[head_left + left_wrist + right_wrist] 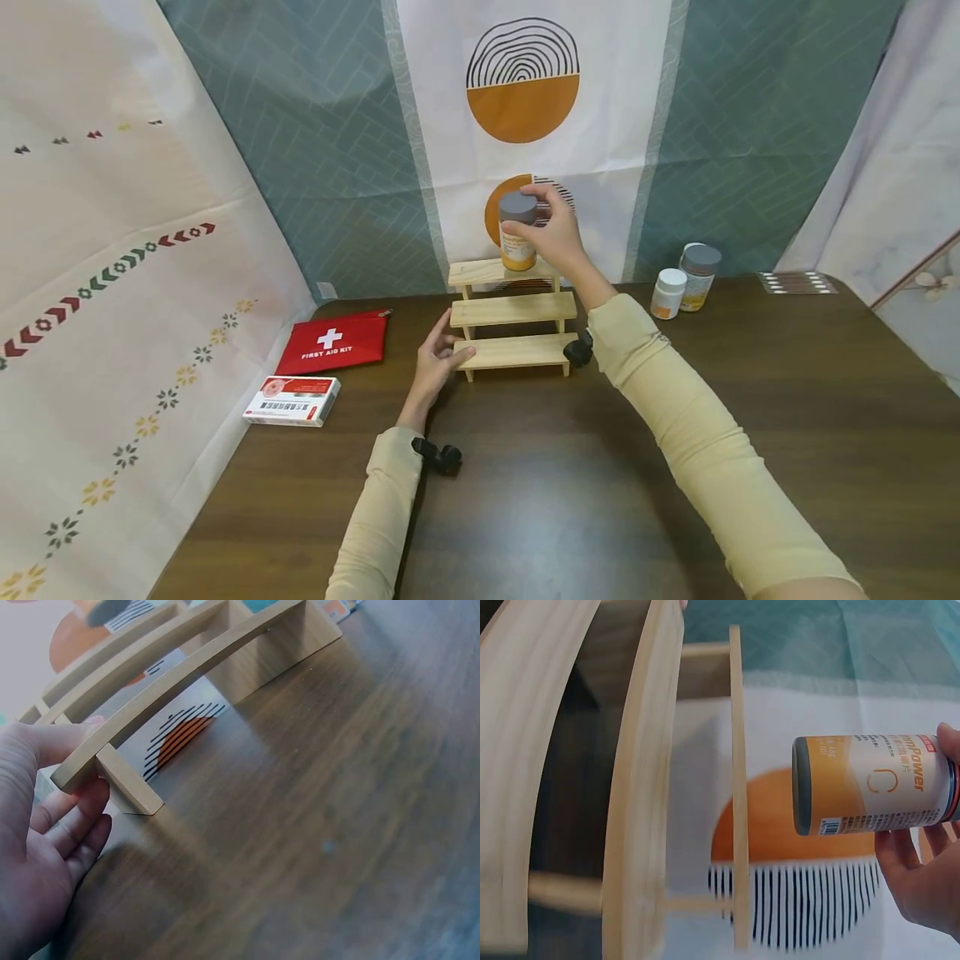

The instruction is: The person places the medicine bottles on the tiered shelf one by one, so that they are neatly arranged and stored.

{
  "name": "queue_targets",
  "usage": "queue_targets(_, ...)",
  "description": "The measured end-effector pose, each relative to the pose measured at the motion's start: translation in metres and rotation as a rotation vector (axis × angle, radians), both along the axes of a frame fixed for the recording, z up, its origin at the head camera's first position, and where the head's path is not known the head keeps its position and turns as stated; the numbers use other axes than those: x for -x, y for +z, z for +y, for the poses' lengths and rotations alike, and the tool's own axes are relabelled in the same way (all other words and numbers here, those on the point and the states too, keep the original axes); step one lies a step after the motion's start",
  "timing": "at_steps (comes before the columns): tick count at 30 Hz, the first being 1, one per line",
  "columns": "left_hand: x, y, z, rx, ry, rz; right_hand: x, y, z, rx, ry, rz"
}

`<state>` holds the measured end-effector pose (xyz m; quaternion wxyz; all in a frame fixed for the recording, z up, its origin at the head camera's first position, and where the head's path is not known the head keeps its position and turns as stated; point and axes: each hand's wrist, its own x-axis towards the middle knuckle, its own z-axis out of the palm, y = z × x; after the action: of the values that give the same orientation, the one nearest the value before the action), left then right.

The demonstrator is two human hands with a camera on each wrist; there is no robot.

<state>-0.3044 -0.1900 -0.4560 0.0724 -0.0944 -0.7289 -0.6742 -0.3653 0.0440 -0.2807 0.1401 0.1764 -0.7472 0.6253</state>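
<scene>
My right hand (557,229) grips a supplement bottle (517,248) by its grey cap, above the top step of a three-tier wooden stand (513,310). The right wrist view shows a gap between the bottle (889,784) and the top board (739,787); its label is orange and white. At the stand's lower left end, my left hand (433,365) pinches the lowest board (161,694), thumb on top and fingers beneath. The stand is upright on the brown table (540,500).
A red first aid pouch (333,342) and a white-and-red medicine box (292,401) lie on the left. Right of the stand are a small white bottle (668,294), a grey-capped bottle (699,275) and a blister pack (797,283). Patterned cloth (337,150) hangs behind.
</scene>
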Motion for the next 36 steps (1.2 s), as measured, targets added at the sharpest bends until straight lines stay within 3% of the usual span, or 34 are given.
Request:
queue_targets(5,-0.001,0.003,0.0,-0.021,0.0,-0.046,0.008,-0.001,-0.029,-0.011,0.03,-0.016)
queue_targets(12,-0.011,0.025,0.003,-0.044,-0.029,-0.071,0.022,-0.015,-0.052,-0.046,0.033,-0.051)
queue_targets(20,-0.016,0.023,0.002,-0.042,-0.03,-0.067,0.026,-0.038,-0.068,-0.01,-0.003,-0.002)
queue_targets(25,-0.022,0.02,0.005,-0.027,-0.026,-0.118,0.02,-0.048,-0.067,0.01,-0.008,-0.023)
queue_targets(32,-0.017,0.024,0.008,-0.028,-0.025,-0.089,0.024,-0.045,-0.067,0.044,0.028,0.02)
queue_targets(36,-0.017,0.025,0.008,-0.037,-0.026,-0.083,0.024,-0.045,-0.067,-0.014,0.002,0.03)
